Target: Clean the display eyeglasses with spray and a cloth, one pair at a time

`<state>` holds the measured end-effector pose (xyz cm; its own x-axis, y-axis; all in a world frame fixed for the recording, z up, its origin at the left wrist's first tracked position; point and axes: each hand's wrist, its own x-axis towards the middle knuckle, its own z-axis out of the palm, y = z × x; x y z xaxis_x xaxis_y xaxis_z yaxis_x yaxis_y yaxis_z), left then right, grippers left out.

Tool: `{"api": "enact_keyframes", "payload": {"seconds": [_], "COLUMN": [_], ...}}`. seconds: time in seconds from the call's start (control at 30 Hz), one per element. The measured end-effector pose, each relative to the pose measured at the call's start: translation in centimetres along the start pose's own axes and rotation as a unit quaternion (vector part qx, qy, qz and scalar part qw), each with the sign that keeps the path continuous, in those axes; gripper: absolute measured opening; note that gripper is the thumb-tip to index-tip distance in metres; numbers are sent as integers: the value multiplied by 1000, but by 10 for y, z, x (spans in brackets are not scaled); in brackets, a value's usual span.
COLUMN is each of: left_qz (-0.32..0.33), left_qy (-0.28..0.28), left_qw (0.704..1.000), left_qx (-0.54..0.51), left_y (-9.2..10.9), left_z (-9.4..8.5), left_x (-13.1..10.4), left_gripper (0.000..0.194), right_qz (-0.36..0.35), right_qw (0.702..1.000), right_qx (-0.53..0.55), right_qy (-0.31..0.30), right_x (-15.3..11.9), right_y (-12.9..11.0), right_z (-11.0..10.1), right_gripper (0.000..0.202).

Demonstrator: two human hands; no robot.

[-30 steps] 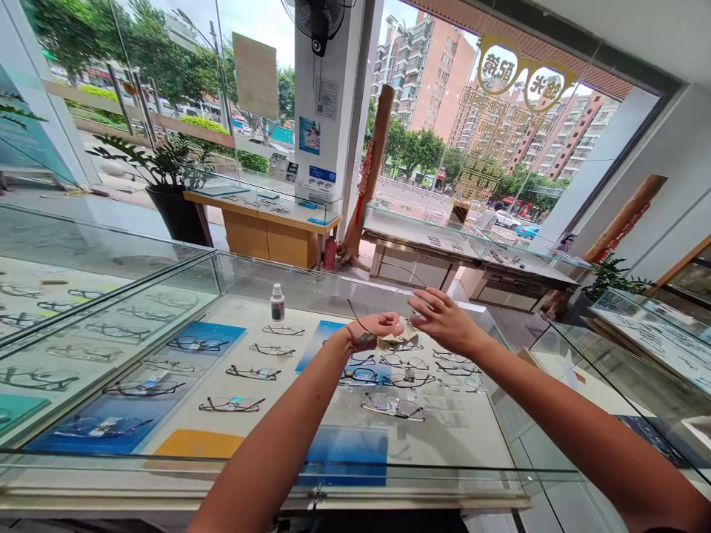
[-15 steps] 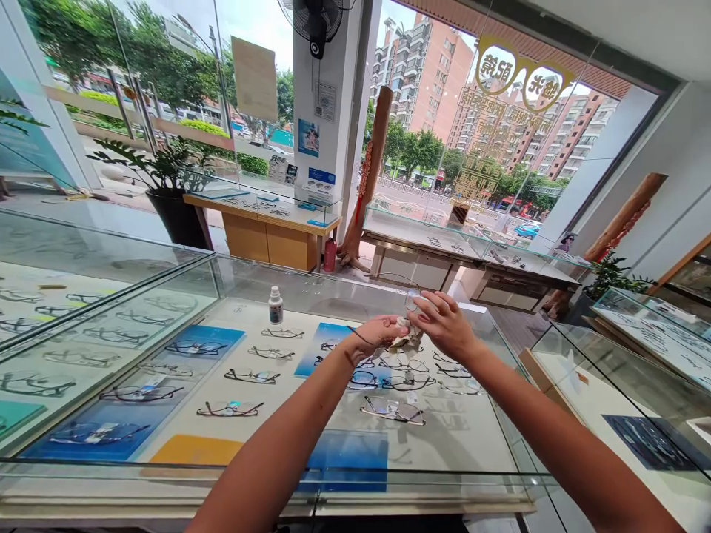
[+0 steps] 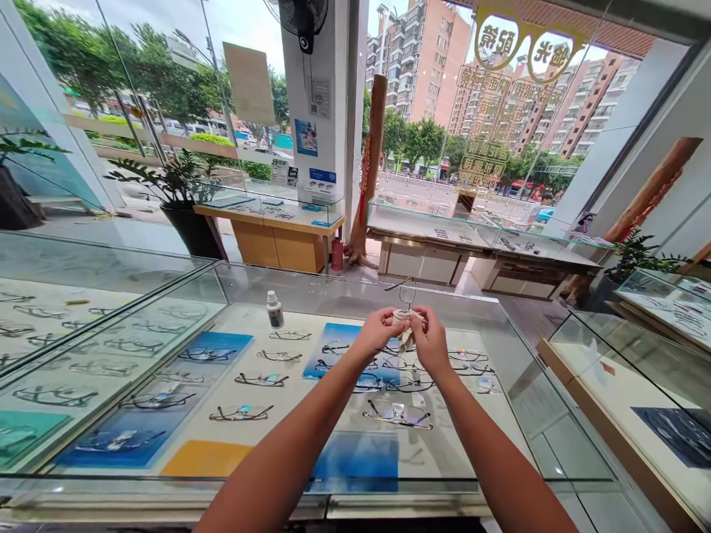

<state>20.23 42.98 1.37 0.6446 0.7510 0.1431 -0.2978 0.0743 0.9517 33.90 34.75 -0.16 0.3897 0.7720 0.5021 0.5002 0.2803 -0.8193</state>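
Observation:
Both my hands meet above the glass display case (image 3: 516, 385). Between them is a thin-framed pair of glasses (image 3: 407, 292), one lens standing up above my fingers. My left hand (image 3: 381, 329) pinches a small beige cloth (image 3: 405, 337) against the frame. My right hand (image 3: 429, 340) grips the frame from the other side, fingers closed on it. A corner of the cloth hangs down between the hands. Under the glass lie several more pairs of glasses (image 3: 397, 412) on white and blue mats.
A small white bottle (image 3: 273, 309) stands on the case top at the back left. More glass cases sit to the left (image 3: 111, 296) and right (image 3: 638, 355). A potted plant (image 3: 186, 196) and wooden counters (image 3: 278, 229) stand by the shop window.
My right hand came in from open and apart to close on the glasses. The frame turned so a lens stands upright. Both hands shifted slightly right and nearer together.

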Motion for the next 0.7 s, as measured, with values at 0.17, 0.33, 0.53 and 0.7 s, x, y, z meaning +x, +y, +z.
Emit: {"api": "enact_keyframes", "payload": {"seconds": [0.17, 0.33, 0.53, 0.7], "left_qz": [-8, 9, 22, 26], "left_qy": [42, 83, 112, 127], "left_qw": [999, 996, 992, 990], "left_qx": [21, 36, 55, 63], "left_y": [-9, -17, -19, -24], "left_z": [4, 9, 12, 10], "left_x": [1, 1, 1, 3], "left_gripper": [52, 48, 45, 46], "right_qz": [-34, -54, -54, -26], "right_qw": [996, 986, 985, 995], "right_qx": [-69, -144, -158, -85], "right_qy": [42, 64, 45, 50], "right_x": [-5, -7, -8, -6], "right_y": [4, 9, 13, 18], "right_z": [0, 2, 5, 7], "right_gripper": [32, 34, 44, 43]}}
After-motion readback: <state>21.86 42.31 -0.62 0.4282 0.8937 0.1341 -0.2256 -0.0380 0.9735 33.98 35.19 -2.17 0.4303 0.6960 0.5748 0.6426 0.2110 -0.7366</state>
